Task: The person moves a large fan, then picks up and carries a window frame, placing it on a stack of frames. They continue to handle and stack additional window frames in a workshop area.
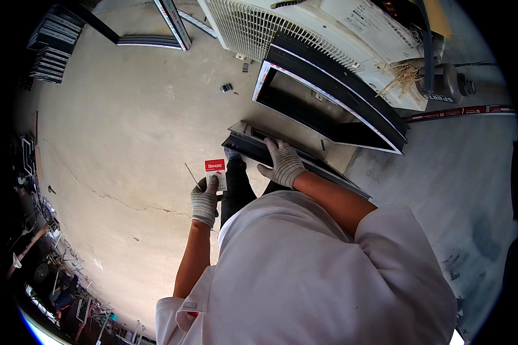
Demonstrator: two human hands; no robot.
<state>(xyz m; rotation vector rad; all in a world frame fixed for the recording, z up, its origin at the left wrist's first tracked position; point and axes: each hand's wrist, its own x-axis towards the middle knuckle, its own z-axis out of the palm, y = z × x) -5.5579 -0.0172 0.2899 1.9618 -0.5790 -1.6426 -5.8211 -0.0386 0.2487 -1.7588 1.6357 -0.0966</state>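
My left hand [204, 206], in a grey striped glove, is closed round a small red-and-white cigarette pack [215, 167], its thumb across the front. A thin metal rod [191, 175] sticks up from the same hand; what it belongs to is mostly hidden by the glove. Gloved likewise, my right hand [286, 164] grips a long black metal profile [248, 144] with the fingers over its upper edge. That profile slants across in front of my legs, from near my foot toward the right.
Beyond the profile stands a black frame [328, 123] against a white louvred unit [253, 31]. A small dark block [226, 88] lies on the concrete floor [126, 126]. More frame pieces [149, 41] are at the far left, stacked profiles [53, 43] beside them, and clutter lines the left edge.
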